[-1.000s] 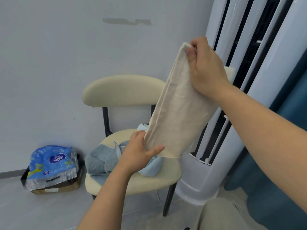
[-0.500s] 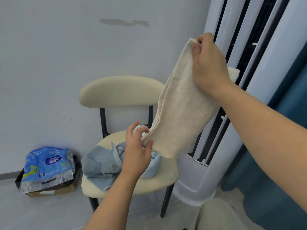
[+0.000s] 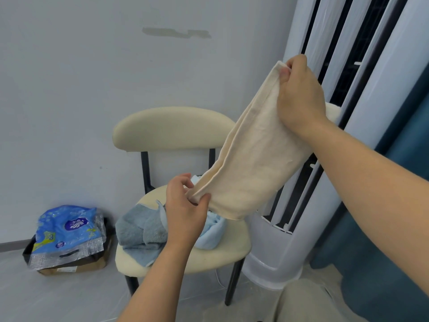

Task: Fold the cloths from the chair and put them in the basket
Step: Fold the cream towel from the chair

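Left hand (image 3: 185, 212) newly pinching cream cloth (image 3: 253, 159)

A cream cloth (image 3: 253, 163), folded lengthwise, hung slanted in the air above a cream-cushioned chair (image 3: 176, 131). Crumpled grey-blue and light blue cloths (image 3: 141, 231) lay on its seat.

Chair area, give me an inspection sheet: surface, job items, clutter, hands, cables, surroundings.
Surface: cream chair, seat partly covered by cloths.
Job's things: beige cloth held in the air, doubled lengthwise; grey-blue towel and light blue cloth unfolded on the seat; basket not in view.
Clutter: blue plastic pack on a cardboard box on the floor.
Hands: right hand pinches the upper end, left hand the lower corner.
Cables: thin white cord under the seat.
Surroundings: pale wall, white tower unit, blue curtain.
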